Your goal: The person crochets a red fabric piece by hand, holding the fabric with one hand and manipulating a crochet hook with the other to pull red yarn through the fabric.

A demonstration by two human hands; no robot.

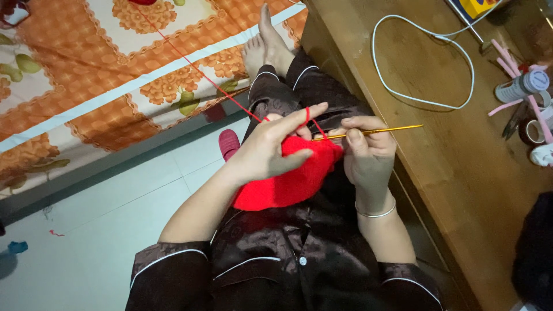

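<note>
Head camera, looking down at a seated person in dark brown satin pyjamas with white piping (288,253), whose two hands meet over the lap on a piece of bright red crocheted fabric (288,175); the work in hand appears to be a stitch in mid-formation along the top edge of that fabric; the left hand (271,147) is curled around the fabric from above, its thumb and lower fingers pinching the piece while the forefinger stands raised with the thin red yarn strand (201,72) looped over it; the right hand (368,155) is closed in a pen-like grip, thumb and first fingers pressed on a slim gold-coloured metal crochet hook (380,131), whose head is buried at the fabric's edge and cannot be made out; the next move, by judgement, calls for steady tension on the strand and a small turn of the hook to catch it; the fabric looks soft, dense and rounded, bunched into a cap-like mound resting against the lap between both hands; the strand runs taut and diagonal up across an orange floral-patterned bedspread (86,75); a silver bangle (375,212) circles the right wrist; a white cable (423,63) loops on the wooden table (461,173) to the right; a red slipper (228,143) lies on the pale tiled floor (103,230).
</note>
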